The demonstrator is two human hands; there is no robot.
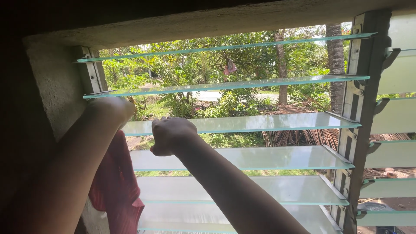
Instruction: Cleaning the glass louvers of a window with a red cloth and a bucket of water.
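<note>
Gripping the front edge of a glass slat [260, 123] with the right hand [170, 135], fingers curled shut around it. Reached the left hand [112, 108] up to the left end of the slats, near the metal frame [92, 73]. Could not tell if open or closed, since turned away. Had a red cloth [116, 190] hanging under the left arm, just beside the wall [52, 95] and below the held slat. Looked like a wiping step on the window. Called next, most likely, for a soft, steady hold and slow rubbing, with glass that thin. Saw more slats above and below, and green trees [195, 65] outside.
</note>
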